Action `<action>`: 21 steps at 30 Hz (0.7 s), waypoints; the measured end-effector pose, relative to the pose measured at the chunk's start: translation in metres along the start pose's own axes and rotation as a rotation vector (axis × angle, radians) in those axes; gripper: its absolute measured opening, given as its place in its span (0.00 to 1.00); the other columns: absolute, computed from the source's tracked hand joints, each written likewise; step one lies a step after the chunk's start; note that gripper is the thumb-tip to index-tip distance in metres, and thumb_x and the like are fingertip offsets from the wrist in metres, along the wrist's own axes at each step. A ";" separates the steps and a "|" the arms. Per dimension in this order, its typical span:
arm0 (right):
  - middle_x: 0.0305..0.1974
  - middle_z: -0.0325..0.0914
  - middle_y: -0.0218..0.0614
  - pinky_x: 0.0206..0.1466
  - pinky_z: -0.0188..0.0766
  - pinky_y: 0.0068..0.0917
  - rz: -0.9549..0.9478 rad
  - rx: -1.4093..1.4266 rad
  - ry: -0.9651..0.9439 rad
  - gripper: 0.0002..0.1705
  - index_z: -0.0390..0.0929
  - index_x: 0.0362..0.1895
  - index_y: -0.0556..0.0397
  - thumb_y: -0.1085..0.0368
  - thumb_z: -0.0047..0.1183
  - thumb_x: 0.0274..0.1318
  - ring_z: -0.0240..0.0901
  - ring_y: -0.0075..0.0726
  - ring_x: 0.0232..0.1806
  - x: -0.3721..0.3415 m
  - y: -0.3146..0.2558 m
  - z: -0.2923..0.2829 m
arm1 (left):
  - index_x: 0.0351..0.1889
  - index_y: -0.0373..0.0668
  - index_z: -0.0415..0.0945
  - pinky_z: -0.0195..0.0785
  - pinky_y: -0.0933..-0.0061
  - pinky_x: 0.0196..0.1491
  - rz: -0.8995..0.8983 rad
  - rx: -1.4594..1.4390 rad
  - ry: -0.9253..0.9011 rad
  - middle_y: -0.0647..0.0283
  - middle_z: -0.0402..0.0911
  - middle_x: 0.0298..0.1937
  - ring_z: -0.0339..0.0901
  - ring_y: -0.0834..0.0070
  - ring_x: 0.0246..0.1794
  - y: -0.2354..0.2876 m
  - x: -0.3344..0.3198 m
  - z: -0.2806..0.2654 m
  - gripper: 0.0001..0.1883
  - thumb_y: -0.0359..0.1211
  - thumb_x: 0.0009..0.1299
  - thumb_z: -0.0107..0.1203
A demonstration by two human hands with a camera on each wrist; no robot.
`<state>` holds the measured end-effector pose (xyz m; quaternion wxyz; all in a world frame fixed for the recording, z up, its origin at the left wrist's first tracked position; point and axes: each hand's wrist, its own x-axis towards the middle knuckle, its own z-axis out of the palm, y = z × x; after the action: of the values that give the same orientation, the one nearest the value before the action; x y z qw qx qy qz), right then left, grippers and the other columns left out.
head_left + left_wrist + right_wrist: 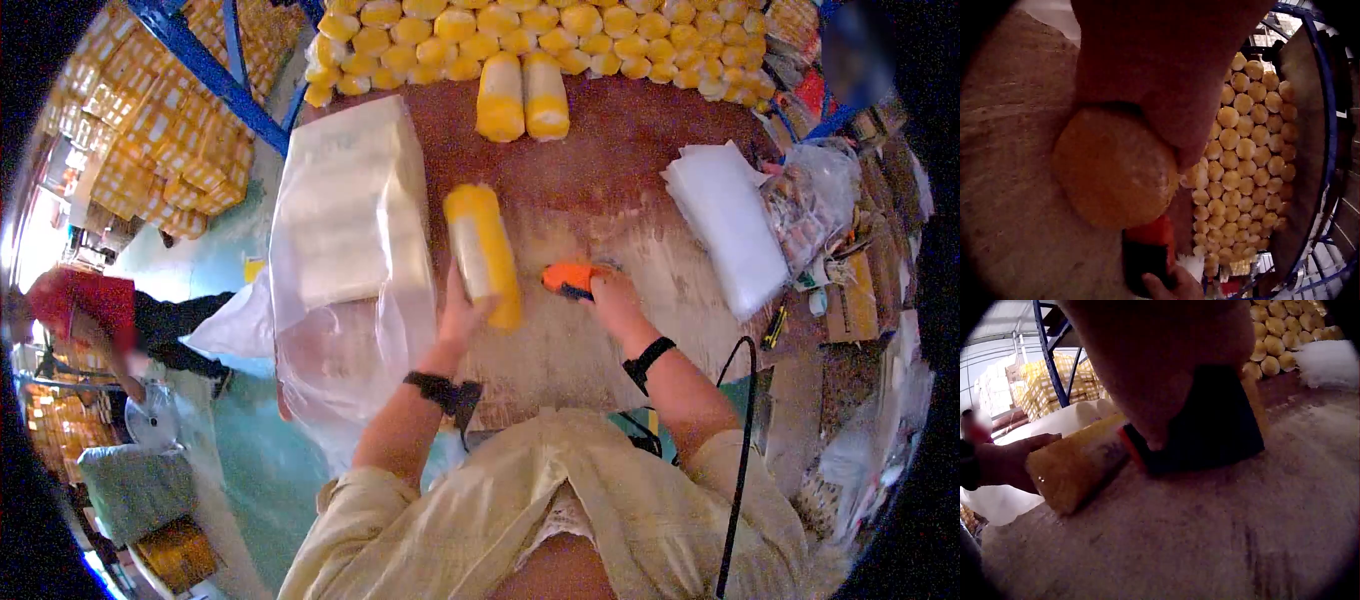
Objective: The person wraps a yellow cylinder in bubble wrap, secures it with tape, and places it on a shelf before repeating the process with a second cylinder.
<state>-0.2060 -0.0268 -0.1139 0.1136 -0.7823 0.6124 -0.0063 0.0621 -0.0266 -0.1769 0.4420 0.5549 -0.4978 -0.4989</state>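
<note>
While the fingers of the left hand clasp the yellow roll at the table, and the right hand's grip the orange tool, the roll seems firm, slippery, best held around its middle.

From my remote station I see a worn, reddish-brown desk, with pale plastic sheeting on its left, two yellow rolls toward the back, and white sheets on its right.

L: 1 person, red top; blue post
</note>
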 end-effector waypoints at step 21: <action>0.60 0.45 0.60 0.62 0.48 0.45 -0.220 0.606 0.220 0.51 0.45 0.62 0.56 0.54 0.61 0.37 0.45 0.64 0.61 -0.068 -0.136 0.047 | 0.55 0.42 0.61 0.54 0.59 0.57 0.676 0.864 0.131 0.47 0.65 0.54 0.60 0.52 0.56 0.068 0.069 -0.009 0.26 0.39 0.59 0.53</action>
<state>-0.0861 0.0765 -0.1256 0.2728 -0.7690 0.5032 -0.2846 0.0641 -0.1030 -0.1171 0.3397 0.5248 -0.7792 -0.0442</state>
